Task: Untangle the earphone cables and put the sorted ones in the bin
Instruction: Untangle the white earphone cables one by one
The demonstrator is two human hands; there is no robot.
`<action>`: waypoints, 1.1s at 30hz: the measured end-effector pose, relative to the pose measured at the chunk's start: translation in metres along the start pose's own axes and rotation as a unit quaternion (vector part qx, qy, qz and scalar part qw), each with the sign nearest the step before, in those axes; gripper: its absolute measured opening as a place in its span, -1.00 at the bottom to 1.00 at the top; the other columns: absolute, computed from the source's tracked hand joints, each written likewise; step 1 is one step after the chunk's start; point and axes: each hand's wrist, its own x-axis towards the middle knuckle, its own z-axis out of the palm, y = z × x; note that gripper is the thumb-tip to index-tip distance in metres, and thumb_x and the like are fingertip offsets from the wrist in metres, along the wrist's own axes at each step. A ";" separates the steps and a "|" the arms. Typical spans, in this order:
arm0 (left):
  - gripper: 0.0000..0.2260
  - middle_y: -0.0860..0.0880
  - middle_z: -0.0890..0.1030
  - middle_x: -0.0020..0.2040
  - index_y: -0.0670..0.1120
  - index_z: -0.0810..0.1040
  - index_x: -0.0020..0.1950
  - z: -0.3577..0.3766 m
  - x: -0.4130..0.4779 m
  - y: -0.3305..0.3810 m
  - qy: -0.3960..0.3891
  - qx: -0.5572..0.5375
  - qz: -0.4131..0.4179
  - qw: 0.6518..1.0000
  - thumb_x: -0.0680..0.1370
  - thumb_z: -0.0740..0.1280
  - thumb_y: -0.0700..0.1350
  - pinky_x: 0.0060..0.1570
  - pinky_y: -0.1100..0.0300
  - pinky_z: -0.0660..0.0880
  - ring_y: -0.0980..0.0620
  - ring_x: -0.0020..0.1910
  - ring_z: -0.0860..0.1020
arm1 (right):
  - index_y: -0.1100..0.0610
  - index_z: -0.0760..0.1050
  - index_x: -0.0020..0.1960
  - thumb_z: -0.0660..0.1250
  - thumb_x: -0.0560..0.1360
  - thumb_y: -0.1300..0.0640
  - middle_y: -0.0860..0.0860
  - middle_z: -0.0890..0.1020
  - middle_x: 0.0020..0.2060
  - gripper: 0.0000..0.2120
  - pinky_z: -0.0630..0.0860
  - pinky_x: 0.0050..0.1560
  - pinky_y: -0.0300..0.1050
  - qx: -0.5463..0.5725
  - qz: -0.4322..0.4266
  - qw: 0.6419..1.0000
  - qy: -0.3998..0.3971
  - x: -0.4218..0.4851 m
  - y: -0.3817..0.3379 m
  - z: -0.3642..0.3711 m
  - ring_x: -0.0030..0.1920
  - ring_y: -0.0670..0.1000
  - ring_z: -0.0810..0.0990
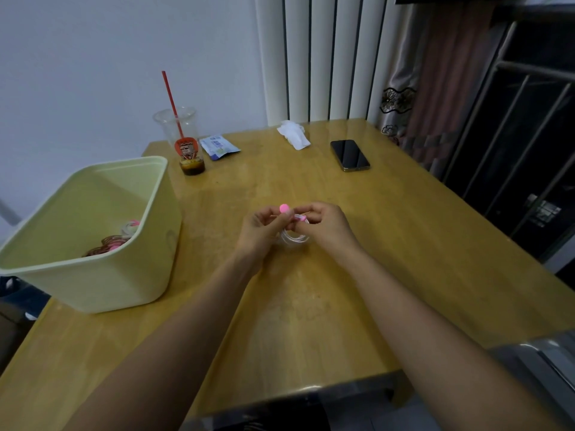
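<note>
Both hands are meeting over the middle of the tabletop. The left hand is curling its fingers and pinching a white earphone cable just under its pink earbud. The right hand is pinching the same cable from the other side, fingers bent. Coiled loops are hanging between the palms, close over the wood; whether they touch it cannot be told. Fingertips are hiding the exact grip, and the thin cable is blurring. The bin is standing at the left edge, its wall partly hiding the coiled earphones inside. A cup, packet, tissue and phone are sitting along the far side, leaving open wood around the hands.
</note>
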 end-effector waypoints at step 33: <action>-0.78 -0.13 0.68 -0.26 -0.43 0.56 -0.02 -0.003 -0.007 0.012 -0.067 0.092 -0.034 0.993 0.48 0.45 -0.27 -0.36 0.33 0.53 0.12 -0.35 0.63 | 0.24 0.62 0.15 0.40 0.52 0.25 0.17 0.69 0.00 -0.79 0.53 0.12 -0.07 0.189 0.104 0.963 -0.162 0.002 0.004 -0.027 -0.03 0.02 0.64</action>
